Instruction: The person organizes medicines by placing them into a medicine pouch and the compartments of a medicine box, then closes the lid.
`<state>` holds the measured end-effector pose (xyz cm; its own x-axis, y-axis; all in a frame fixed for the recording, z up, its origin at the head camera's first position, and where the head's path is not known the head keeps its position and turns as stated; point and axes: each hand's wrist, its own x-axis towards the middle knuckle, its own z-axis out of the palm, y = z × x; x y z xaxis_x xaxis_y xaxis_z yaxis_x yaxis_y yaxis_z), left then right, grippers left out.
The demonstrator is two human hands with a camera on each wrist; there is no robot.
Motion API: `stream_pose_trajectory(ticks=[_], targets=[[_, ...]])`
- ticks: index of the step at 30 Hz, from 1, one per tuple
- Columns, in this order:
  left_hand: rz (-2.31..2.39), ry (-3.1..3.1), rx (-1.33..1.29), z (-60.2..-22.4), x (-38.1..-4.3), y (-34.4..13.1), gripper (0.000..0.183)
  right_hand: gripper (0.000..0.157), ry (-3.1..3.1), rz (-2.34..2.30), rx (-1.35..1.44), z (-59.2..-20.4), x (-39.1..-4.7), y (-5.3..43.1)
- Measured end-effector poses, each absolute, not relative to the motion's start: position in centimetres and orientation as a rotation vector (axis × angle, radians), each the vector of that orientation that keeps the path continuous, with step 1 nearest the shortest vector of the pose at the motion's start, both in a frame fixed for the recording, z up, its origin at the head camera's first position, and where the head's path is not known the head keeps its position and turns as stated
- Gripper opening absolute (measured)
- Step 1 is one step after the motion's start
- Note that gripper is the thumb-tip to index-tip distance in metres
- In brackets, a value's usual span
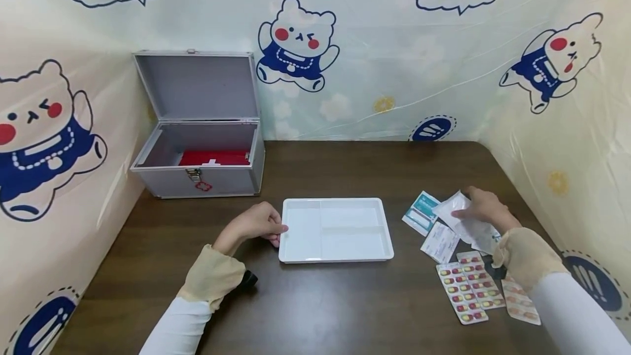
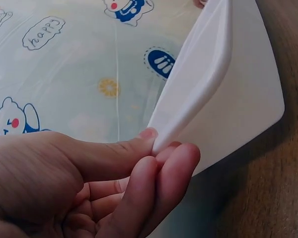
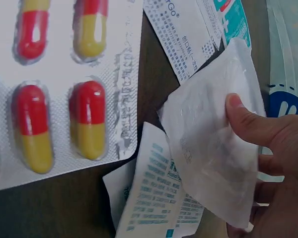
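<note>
My left hand (image 1: 257,222) pinches the left rim of a white divided tray (image 1: 302,234) between thumb and fingers; the left wrist view shows the rim (image 2: 208,84) tilted up in that grip. On the right, my right hand (image 1: 485,210) holds a white, translucent packet (image 3: 213,134), thumb on its face and fingers behind. Beneath and beside this packet lie a teal-and-white packet (image 1: 421,212), a white printed packet (image 1: 440,242) and another printed packet (image 3: 154,183). Blister packs of red-and-yellow capsules (image 1: 460,295) lie nearer the front, close to the right sleeve.
An open silver case (image 1: 222,182) stands at the back left, with a red item (image 1: 214,158) inside. A paler blister pack (image 1: 520,303) lies partly under the right forearm. Printed sheeting (image 1: 374,70) surrounds the brown table (image 1: 340,311) at the back and sides.
</note>
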<state>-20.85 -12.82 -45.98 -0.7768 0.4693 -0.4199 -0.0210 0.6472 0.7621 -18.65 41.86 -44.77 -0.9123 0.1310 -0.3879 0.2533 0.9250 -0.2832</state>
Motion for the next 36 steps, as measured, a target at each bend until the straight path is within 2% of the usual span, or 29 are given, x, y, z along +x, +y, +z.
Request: stream_pose_trajectory(ticks=[4, 7, 15, 19, 27, 36], targets=[[1.064, 2.262, 0.369, -45.7, -20.9, -12.9, 0.023, 0.058, 2.824, -0.468, 0.171, -44.1, -18.4, 41.9], [1.083, 2.243, 0.384, -45.6, -20.9, -12.6, 0.024, 0.045, 2.888, -0.457, 0.115, -42.8, -17.8, 42.2], [1.081, 2.231, 0.347, -45.5, -21.1, -12.1, 0.022, 0.036, 2.977, -0.396, -0.062, -38.6, -17.1, 40.6], [1.086, 2.234, 0.339, -45.7, -21.2, -12.6, 0.022, 0.038, 2.972, -0.425, -0.132, -37.5, -17.2, 38.5], [1.095, 2.226, 0.336, -46.1, -20.8, -13.2, 0.022, 0.040, 2.918, -0.522, -0.184, -37.6, -17.4, 34.4], [1.108, 2.212, 0.349, -46.3, -20.7, -13.5, 0.024, 0.032, 2.926, -0.526, -0.281, -38.1, -17.8, 30.6]])
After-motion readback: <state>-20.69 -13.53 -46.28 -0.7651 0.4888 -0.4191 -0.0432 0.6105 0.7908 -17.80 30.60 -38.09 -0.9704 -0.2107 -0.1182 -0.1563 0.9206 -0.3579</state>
